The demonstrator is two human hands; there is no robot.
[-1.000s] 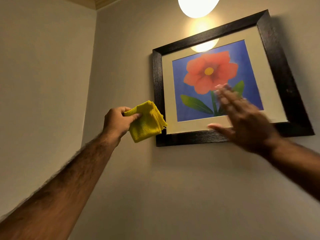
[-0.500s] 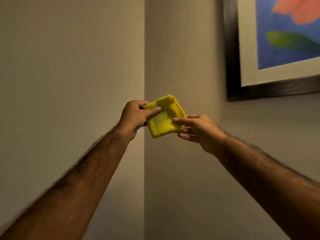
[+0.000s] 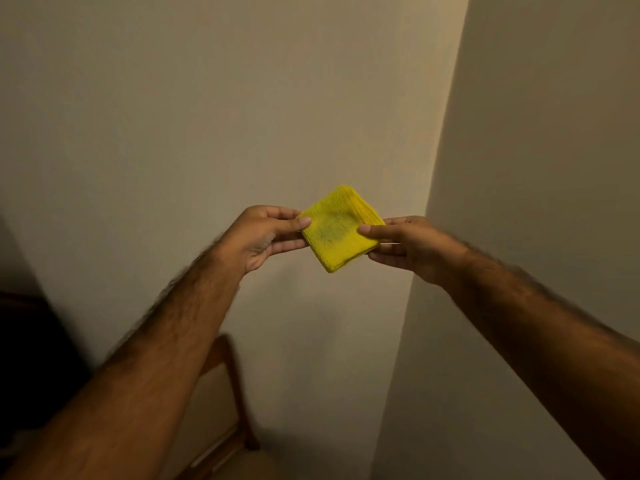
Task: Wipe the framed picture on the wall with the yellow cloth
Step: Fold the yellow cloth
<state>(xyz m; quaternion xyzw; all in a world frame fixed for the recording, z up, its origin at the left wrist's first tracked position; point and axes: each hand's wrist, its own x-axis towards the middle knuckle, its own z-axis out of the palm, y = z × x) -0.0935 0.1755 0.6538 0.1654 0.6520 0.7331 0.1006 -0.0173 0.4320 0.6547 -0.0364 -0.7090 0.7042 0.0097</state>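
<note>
A folded yellow cloth [image 3: 341,230] hangs in mid-air in front of the wall corner, held as a diamond shape with a darker smudge on its face. My left hand [image 3: 263,237] pinches its left corner between thumb and fingers. My right hand [image 3: 405,244] pinches its right corner the same way. The framed picture is out of view.
Two beige walls meet at a corner [image 3: 426,216] just right of the cloth. A wooden chair or stand [image 3: 232,386] stands low against the left wall. Dark furniture [image 3: 31,358] fills the lower left edge.
The view has swung down and left, so the picture has left the frame. My right hand came off the picture and took the cloth's right corner; both hands now hold it.
</note>
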